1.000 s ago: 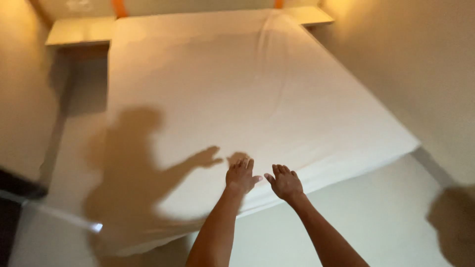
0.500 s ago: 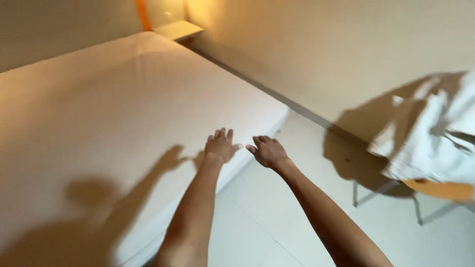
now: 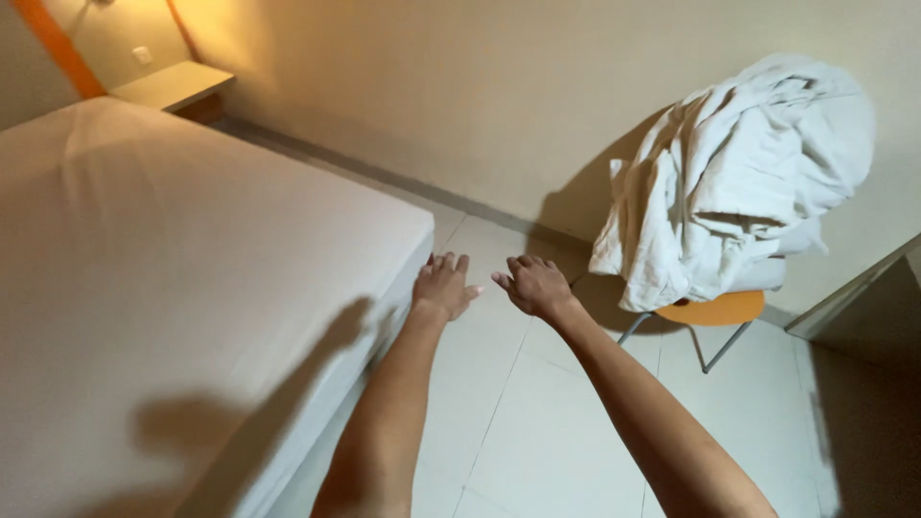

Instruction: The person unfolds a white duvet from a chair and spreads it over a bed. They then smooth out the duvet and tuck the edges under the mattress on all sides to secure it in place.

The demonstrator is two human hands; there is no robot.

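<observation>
Head view looks down over two bare forearms stretched forward from the bottom edge, both hands held out in the air over a pale tiled floor [image 3: 537, 422]. Left hand [image 3: 443, 286] sits just beside the near corner of a wide bed covered in a smooth white fitted sheet [image 3: 192, 259]; its palm faces down, the fingers lie loosely spread and nearly straight, and it grips nothing, though whether it brushes the mattress edge cannot be told from this angle. Right hand [image 3: 533, 284] hangs close at the left hand's three o'clock, the two apart by a narrow gap, its back turned up, fingers gently curled and open, with nothing in its grasp. From the right hand, at about two o'clock and well apart, a heap of crumpled white bedding [image 3: 734, 182] is piled over a chair with an orange seat and thin grey metal legs [image 3: 715, 312], which stands against the plain beige wall [image 3: 460, 96]. At about ten o'clock from the hands, beyond the far end of the bed, a pale wooden bedside shelf [image 3: 173, 84] is fixed in the corner, lit warmly, with an orange vertical strip [image 3: 59, 48] running up the wall beside it. Dark shadows of the arms fall across the sheet near the bed's lower edge.
</observation>
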